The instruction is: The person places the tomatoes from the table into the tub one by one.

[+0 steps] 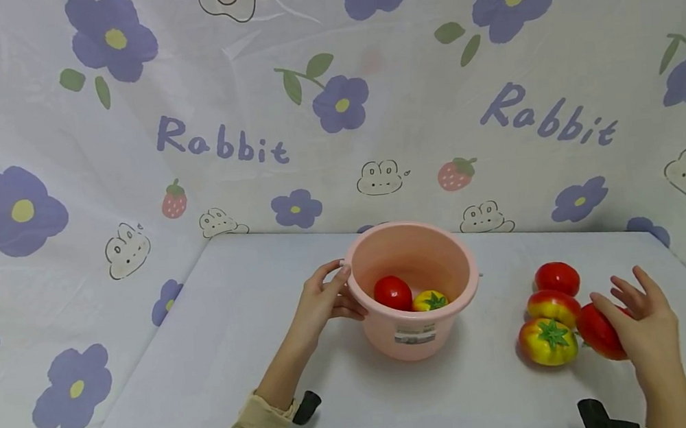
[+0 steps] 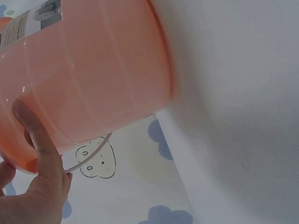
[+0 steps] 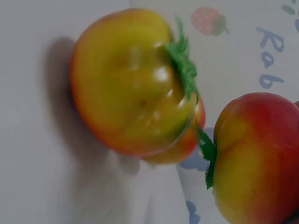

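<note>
My left hand (image 1: pixel 325 298) grips the rim of a pink plastic bucket (image 1: pixel 413 338) at its left side; the left wrist view shows the thumb lying on the bucket wall (image 2: pixel 103 70). Inside the bucket are a red tomato (image 1: pixel 393 293) and a yellow tomato (image 1: pixel 430 300) with a green calyx. On the right, my right hand (image 1: pixel 648 326) holds a red-and-yellow tomato (image 1: pixel 601 334), seen close up as a tomato (image 3: pixel 261 158) raised off the table in the right wrist view. The palm side of that hand is mostly hidden.
Left of the held tomato, a yellow-green tomato (image 1: pixel 548 342), a red-yellow one (image 1: pixel 553 308) and a red one (image 1: pixel 557 279) sit in a row on the white table (image 1: pixel 485 400). A patterned curtain (image 1: pixel 338 159) hangs behind the table's far edge.
</note>
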